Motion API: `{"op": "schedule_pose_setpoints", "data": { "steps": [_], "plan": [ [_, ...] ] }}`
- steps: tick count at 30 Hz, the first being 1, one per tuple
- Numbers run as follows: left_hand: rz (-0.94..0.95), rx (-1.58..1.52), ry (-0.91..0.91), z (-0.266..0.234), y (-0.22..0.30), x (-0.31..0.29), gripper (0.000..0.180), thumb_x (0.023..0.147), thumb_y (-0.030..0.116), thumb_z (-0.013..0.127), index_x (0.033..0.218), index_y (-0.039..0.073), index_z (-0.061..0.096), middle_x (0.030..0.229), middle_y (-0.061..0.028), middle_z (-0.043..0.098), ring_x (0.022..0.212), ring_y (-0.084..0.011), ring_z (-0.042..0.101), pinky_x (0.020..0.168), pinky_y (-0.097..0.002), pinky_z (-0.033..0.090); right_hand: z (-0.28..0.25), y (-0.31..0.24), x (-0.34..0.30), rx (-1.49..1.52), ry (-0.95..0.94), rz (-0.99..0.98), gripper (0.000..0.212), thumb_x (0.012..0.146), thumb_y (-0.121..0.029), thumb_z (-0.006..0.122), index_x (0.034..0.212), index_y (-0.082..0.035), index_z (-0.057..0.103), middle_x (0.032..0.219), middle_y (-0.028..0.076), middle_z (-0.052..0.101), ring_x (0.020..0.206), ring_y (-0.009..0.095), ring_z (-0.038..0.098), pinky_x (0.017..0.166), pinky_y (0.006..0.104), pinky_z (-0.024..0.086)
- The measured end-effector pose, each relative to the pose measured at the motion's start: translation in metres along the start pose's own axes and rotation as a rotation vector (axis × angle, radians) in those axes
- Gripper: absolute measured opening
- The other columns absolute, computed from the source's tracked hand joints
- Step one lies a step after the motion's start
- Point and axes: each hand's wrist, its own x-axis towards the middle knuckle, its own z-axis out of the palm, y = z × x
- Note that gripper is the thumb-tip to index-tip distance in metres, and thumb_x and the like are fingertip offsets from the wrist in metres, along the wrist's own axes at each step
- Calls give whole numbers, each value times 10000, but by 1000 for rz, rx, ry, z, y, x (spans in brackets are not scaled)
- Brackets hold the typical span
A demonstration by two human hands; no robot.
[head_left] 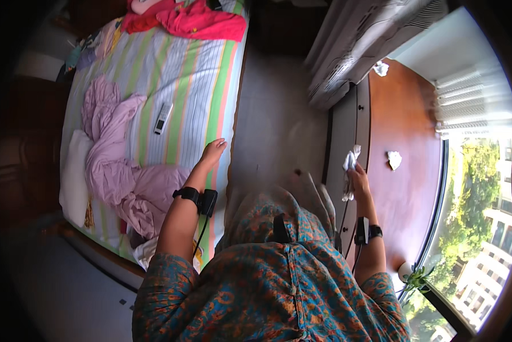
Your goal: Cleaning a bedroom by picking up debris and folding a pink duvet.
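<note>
My right hand (359, 181) grips a crumpled white cloth (350, 161) at the front edge of a reddish-brown wooden cabinet top (404, 108). The cloth hangs past that edge, in front of the drawers. Beyond my fingers, a crumpled white tissue (394, 160) lies on the wood, and another white crumpled piece (381, 69) rests farther off. My left hand (214, 151) is over the right edge of the bed, its fingers loosely curled together with nothing visible in them. Both wrists wear black straps with small boxes.
On the striped bed (179, 74) lie a white remote control (163, 118), a mauve blanket (110, 165), a white pillow (74, 176) and red clothing (204, 21). Grey floor (281, 114) runs between bed and cabinet. A potted plant (417, 279) stands by the window; a large pale appliance (364, 45) stands ahead.
</note>
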Motion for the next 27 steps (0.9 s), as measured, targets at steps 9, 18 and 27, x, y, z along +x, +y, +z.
{"op": "schedule_pose_setpoints", "data": {
  "steps": [9, 18, 27],
  "plan": [
    [-133, -177, 56, -3, 5, 27, 447, 874, 281, 532, 1199, -21, 477, 1095, -87, 565, 918, -150, 542, 802, -283, 433, 69, -51, 137, -142, -116, 50, 409, 789, -78, 520, 1191, -11, 496, 905, 31, 573, 778, 104, 533, 693, 221, 427],
    [-297, -96, 87, -8, 73, 76, 445, 866, 234, 546, 1190, -60, 463, 1142, -152, 552, 1068, -175, 521, 869, -254, 413, 126, -133, 231, -280, -170, 26, 492, 763, -106, 563, 1235, -2, 471, 1057, 78, 569, 915, 133, 533, 794, 236, 412],
    [-159, 61, -7, 10, 91, 154, 445, 867, 260, 545, 1174, -56, 482, 1129, -177, 566, 1074, -208, 534, 885, -277, 415, 106, -130, 277, -289, -85, 8, 455, 734, -116, 567, 1179, -29, 530, 935, 57, 602, 836, 110, 541, 742, 238, 427]
  ]
}}
